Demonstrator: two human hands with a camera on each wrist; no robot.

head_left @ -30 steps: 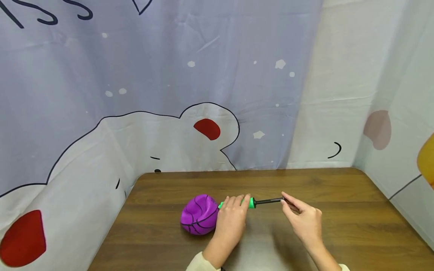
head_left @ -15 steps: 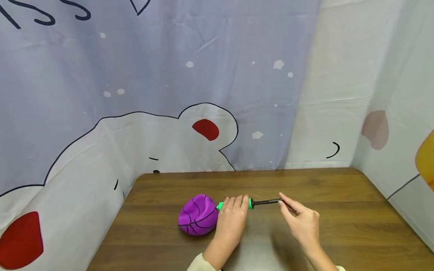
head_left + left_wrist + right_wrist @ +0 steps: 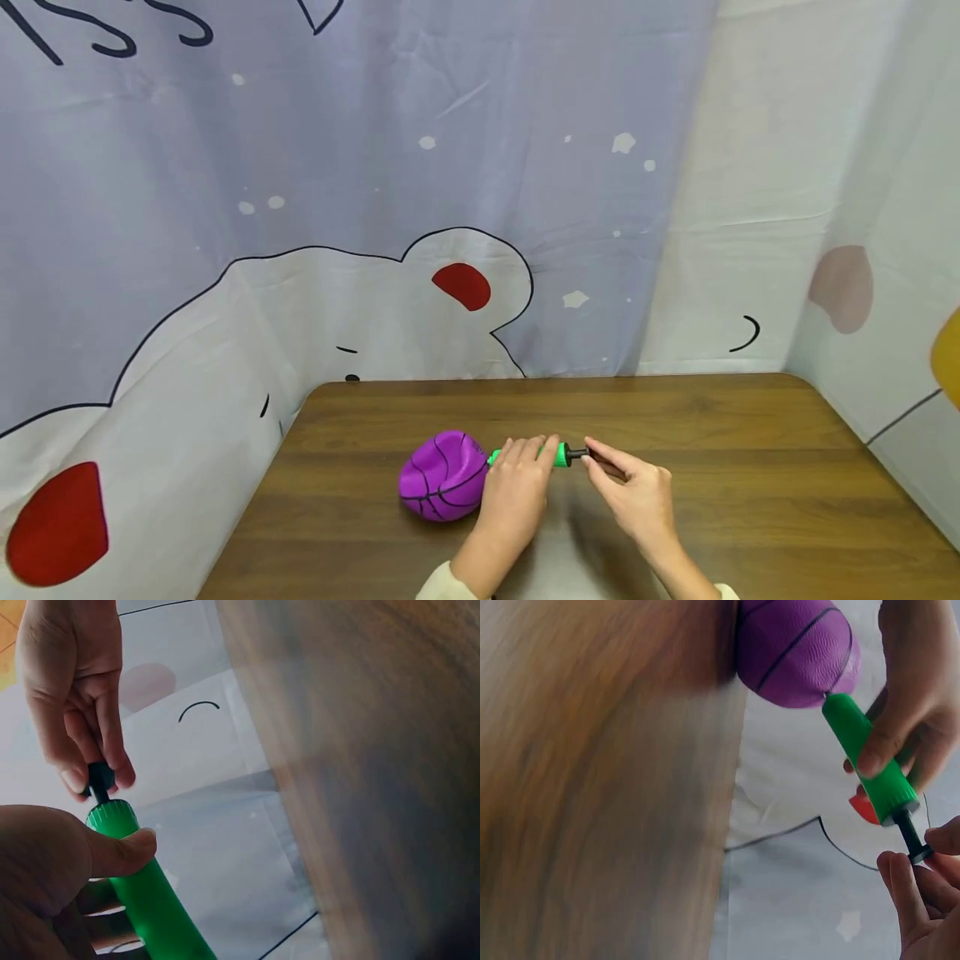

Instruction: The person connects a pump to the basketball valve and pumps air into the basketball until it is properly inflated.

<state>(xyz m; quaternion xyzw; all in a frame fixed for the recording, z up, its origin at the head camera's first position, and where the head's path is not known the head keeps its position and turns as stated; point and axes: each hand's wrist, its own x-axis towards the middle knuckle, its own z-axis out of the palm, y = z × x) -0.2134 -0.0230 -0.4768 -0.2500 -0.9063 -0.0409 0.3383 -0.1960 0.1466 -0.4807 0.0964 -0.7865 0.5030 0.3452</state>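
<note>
A purple ball (image 3: 441,479) with black basketball lines rests on the table, dented on its upper side. A small green hand pump (image 3: 877,761) meets the ball at one end, where a thin dark tip shows. My left hand (image 3: 516,492) grips the pump's green barrel, with its thumb along it in the left wrist view. At the other end, my right hand (image 3: 633,492) pinches the black plunger handle (image 3: 100,777) between thumb and fingers. Only a short stretch of the black rod shows between barrel and handle.
The brown wooden table (image 3: 750,467) spreads around both hands. Behind it and along the sides hangs a printed cloth (image 3: 585,192) with cartoon shapes, meeting the table's back edge.
My right hand has moved left toward the barrel, pushing the plunger rod mostly in from its drawn-out position. The left hand and the ball have stayed nearly in place.
</note>
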